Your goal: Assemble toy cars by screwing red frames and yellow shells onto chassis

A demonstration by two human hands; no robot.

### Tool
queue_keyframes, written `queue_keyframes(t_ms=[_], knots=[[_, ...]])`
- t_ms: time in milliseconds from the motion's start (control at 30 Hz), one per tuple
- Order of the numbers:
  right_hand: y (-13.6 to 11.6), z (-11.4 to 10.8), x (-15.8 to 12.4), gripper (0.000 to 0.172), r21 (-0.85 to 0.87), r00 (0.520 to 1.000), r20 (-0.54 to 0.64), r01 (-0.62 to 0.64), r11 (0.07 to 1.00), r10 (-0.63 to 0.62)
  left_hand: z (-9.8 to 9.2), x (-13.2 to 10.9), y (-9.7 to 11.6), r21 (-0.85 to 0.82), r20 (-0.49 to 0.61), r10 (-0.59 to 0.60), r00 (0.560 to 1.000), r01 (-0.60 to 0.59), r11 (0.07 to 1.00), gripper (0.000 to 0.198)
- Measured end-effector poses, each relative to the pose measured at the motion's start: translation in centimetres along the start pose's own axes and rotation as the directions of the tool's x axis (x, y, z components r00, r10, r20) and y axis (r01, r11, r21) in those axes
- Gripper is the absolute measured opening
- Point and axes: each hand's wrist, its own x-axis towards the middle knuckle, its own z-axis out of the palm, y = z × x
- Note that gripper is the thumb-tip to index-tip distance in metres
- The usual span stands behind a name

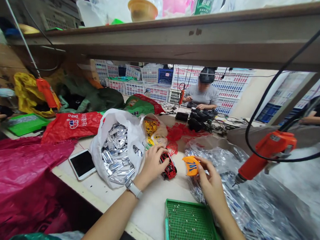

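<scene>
Phone (82, 163) and a white bag (127, 132) of silver packets sit on the surface (152, 209); left hand (150, 165) has its grip closed round a little red toy car (169, 168) just right of the bag; right hand (212, 184) pinches an orange part (191, 165) close beside the car; an orange screwdriver (265, 154) hangs further right.

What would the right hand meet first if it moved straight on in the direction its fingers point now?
Probably the red toy car held in the left hand. The right hand points up and left, holding the orange part; the car lies just beyond that part, though depth is unclear.
</scene>
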Motion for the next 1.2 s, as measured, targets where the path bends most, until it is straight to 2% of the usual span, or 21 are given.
queue_keyframes(t_ms=[67, 133, 200, 267, 400, 500, 600, 700, 900, 1000, 1100, 1200], knots=[[-0.1, 0.0, -0.1, 0.040, 0.011, 1.000, 0.019, -0.004, 1.000, 0.004, 0.3, -0.1, -0.4, 0.011, -0.097, -0.133, 0.986, 0.135, 0.991, 0.062], [-0.1, 0.0, -0.1, 0.038, 0.018, 1.000, 0.027, 0.004, 1.000, -0.005, 0.6, -0.3, -0.8, -0.033, -0.130, -0.251, 0.959, 0.249, 0.968, 0.085], [-0.1, 0.0, -0.1, 0.037, 0.025, 1.000, 0.029, 0.009, 1.000, -0.010, 1.0, -0.3, -1.0, -0.138, -0.104, -0.324, 0.940, 0.309, 0.941, 0.092], [0.0, 0.0, -0.1, 0.036, 0.031, 1.000, 0.030, 0.005, 1.000, -0.006, 1.4, -0.2, -1.1, -0.264, -0.053, -0.339, 0.939, 0.314, 0.912, 0.090], [-0.1, -0.2, -0.1, 0.036, 0.013, 0.999, 0.017, 0.027, 1.000, -0.027, 1.8, 0.3, -1.0, -0.457, 0.017, -0.241, 0.970, 0.222, 0.861, 0.091], [-0.4, -0.1, -0.1, 0.036, 0.054, 0.998, 0.000, 0.055, 0.997, -0.055, 1.6, 0.3, -0.7, -0.575, 0.109, -0.106, 0.988, 0.150, 0.805, 0.088], [-0.7, 0.2, -0.2, 0.040, 0.141, 0.997, -0.009, 0.078, 0.987, -0.078, 1.1, -0.2, 0.0, -0.645, 0.207, 0.031, 0.978, 0.113, 0.756, 0.078], [-1.0, 0.3, -0.2, 0.043, 0.155, 0.995, 0.009, 0.094, 0.983, -0.097, 0.7, -0.8, 0.6, -0.683, 0.269, 0.112, 0.957, 0.107, 0.723, 0.078], [-2.0, 0.0, -0.3, 0.046, 0.207, 0.994, 0.072, 0.066, 0.976, -0.083, 0.3, -0.9, 0.8, -0.733, 0.329, 0.138, 0.934, 0.160, 0.661, 0.082], [-2.0, 0.2, -0.5, 0.042, 0.166, 0.989, 0.118, 0.071, 0.983, -0.092, 0.2, -1.0, 1.1, -0.766, 0.328, 0.176, 0.928, 0.152, 0.625, 0.080], [-1.7, 0.3, -0.6, 0.033, 0.043, 0.977, 0.120, 0.172, 0.984, -0.176, 0.2, -1.2, 1.3, -0.774, 0.356, 0.226, 0.907, 0.150, 0.616, 0.079], [-1.7, 0.3, -0.6, 0.026, -0.105, 0.946, 0.120, 0.314, 0.943, -0.302, 0.1, -1.4, 1.3, -0.763, 0.370, 0.218, 0.903, 0.161, 0.625, 0.083]])
